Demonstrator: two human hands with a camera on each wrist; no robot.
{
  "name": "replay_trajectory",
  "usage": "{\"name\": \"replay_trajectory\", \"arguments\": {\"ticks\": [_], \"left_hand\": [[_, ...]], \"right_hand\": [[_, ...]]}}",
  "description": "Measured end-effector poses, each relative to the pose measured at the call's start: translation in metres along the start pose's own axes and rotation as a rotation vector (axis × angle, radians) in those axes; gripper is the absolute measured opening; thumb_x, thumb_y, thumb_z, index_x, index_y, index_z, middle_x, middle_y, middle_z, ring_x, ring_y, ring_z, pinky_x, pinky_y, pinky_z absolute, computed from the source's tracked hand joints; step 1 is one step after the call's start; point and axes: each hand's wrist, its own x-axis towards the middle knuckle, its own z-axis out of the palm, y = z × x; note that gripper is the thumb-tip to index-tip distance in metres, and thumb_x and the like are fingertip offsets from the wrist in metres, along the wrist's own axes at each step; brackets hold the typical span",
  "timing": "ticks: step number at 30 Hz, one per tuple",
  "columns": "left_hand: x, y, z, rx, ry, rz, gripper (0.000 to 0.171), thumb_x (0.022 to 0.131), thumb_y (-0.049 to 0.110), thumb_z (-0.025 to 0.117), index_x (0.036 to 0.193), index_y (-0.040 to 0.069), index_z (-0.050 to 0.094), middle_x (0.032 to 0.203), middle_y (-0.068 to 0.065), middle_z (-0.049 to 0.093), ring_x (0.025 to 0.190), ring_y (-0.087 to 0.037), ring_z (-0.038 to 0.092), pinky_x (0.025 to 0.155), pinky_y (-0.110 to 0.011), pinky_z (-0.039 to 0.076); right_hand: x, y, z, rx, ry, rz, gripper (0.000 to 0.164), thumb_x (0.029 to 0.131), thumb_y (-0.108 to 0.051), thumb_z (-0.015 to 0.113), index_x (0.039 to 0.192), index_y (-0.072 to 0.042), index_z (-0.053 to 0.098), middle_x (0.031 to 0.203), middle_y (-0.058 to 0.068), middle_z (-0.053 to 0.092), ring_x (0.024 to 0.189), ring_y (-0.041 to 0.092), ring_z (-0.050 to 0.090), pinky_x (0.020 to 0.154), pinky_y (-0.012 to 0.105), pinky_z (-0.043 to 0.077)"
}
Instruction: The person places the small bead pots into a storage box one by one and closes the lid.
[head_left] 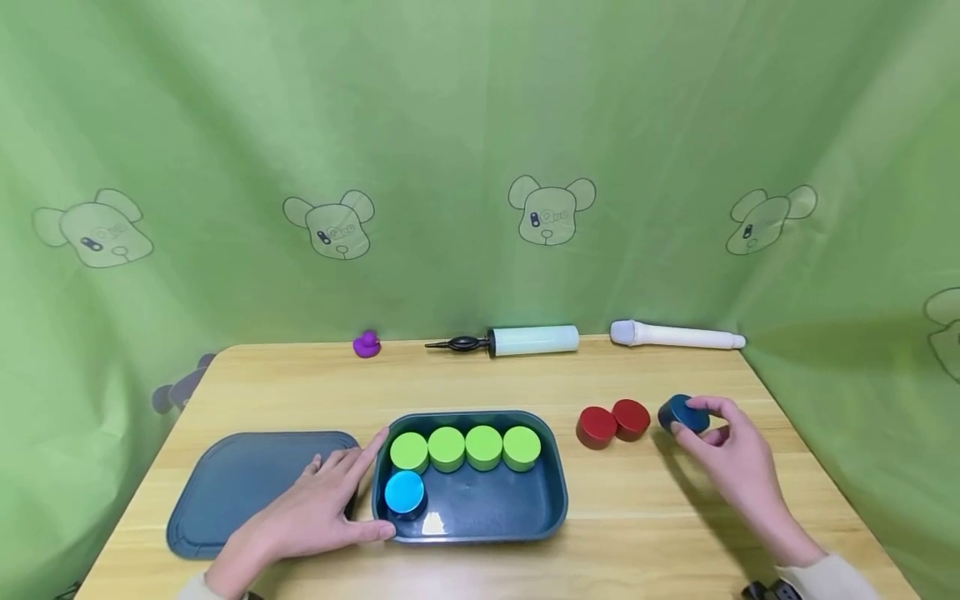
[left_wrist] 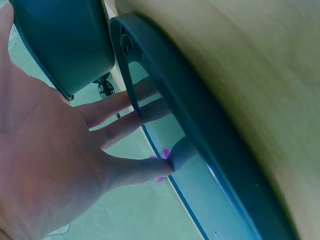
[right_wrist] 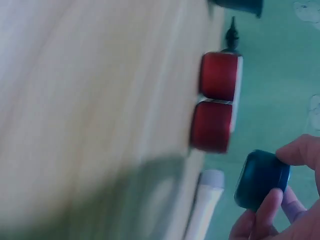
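Note:
My right hand (head_left: 738, 458) pinches a dark blue cylinder (head_left: 679, 414) between thumb and fingers, and the right wrist view shows this cylinder (right_wrist: 260, 180) raised off the table and tilted. Two red cylinders (head_left: 596, 427) stand side by side just left of it. On the left, my left hand (head_left: 315, 504) spreads along the left side of a dark blue tray (head_left: 561, 500), with the index fingertip and thumb at its rim. Inside the tray, several green-topped cylinders (head_left: 483, 446) line the back, and one light blue cylinder (head_left: 405, 493) sits at the front left.
Left of the tray lies a flat dark lid (head_left: 240, 483), partly under my left hand. Along the table's back edge are a purple duck (head_left: 367, 343), a hand pump (head_left: 532, 340) and a white toy microphone (head_left: 675, 335). A green curtain (head_left: 450, 125) hangs behind.

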Motion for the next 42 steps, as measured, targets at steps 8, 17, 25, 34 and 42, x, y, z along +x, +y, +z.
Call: {"name": "replay_trajectory", "arguments": {"ticks": [8, 17, 25, 34, 42], "left_hand": [[0.000, 0.000, 0.000, 0.006, 0.020, 0.011, 0.117, 0.091, 0.081, 0.069, 0.178, 0.034, 0.006, 0.164, -0.014, 0.049, 0.151, -0.039, 0.044, 0.116, -0.085, 0.020], [0.001, -0.002, -0.002, 0.013, 0.013, 0.009, 0.117, 0.091, 0.081, 0.068, 0.178, 0.035, 0.005, 0.164, -0.014, 0.049, 0.151, -0.038, 0.043, 0.117, -0.084, 0.020], [0.000, 0.000, -0.002, 0.008, 0.013, 0.021, 0.117, 0.092, 0.081, 0.068, 0.178, 0.032, 0.006, 0.164, -0.014, 0.049, 0.150, -0.039, 0.044, 0.115, -0.086, 0.021], [-0.003, 0.001, -0.004, 0.008, 0.012, 0.019, 0.117, 0.092, 0.080, 0.068, 0.178, 0.032, 0.006, 0.165, -0.016, 0.048, 0.151, -0.040, 0.044, 0.115, -0.086, 0.021], [-0.001, 0.002, -0.004, -0.001, -0.004, 0.014, 0.116, 0.092, 0.080, 0.068, 0.178, 0.035, 0.004, 0.164, -0.014, 0.049, 0.150, -0.038, 0.044, 0.115, -0.086, 0.020]], "right_hand": [[-0.019, -0.045, 0.004, 0.110, -0.009, -0.053, 0.047, 0.099, -0.027, 0.086, 0.134, -0.011, 0.060, 0.082, 0.008, 0.065, 0.068, 0.017, 0.058, 0.055, 0.030, 0.047], [-0.041, -0.088, 0.035, 0.245, -0.136, -0.235, 0.036, 0.093, -0.012, 0.090, 0.122, -0.015, 0.067, 0.079, 0.004, 0.059, 0.070, 0.020, 0.058, 0.058, 0.030, 0.046], [-0.046, -0.118, 0.070, 0.295, -0.285, -0.362, 0.035, 0.091, -0.017, 0.093, 0.117, -0.023, 0.069, 0.080, -0.003, 0.063, 0.071, 0.016, 0.063, 0.062, 0.029, 0.053], [-0.055, -0.136, 0.103, 0.304, -0.425, -0.428, 0.035, 0.092, -0.023, 0.093, 0.116, -0.025, 0.068, 0.090, -0.001, 0.064, 0.067, 0.012, 0.065, 0.062, 0.028, 0.059], [-0.062, -0.147, 0.128, 0.225, -0.518, -0.425, 0.033, 0.093, -0.024, 0.092, 0.116, -0.020, 0.068, 0.089, -0.003, 0.065, 0.071, 0.008, 0.064, 0.065, 0.026, 0.059]]}}
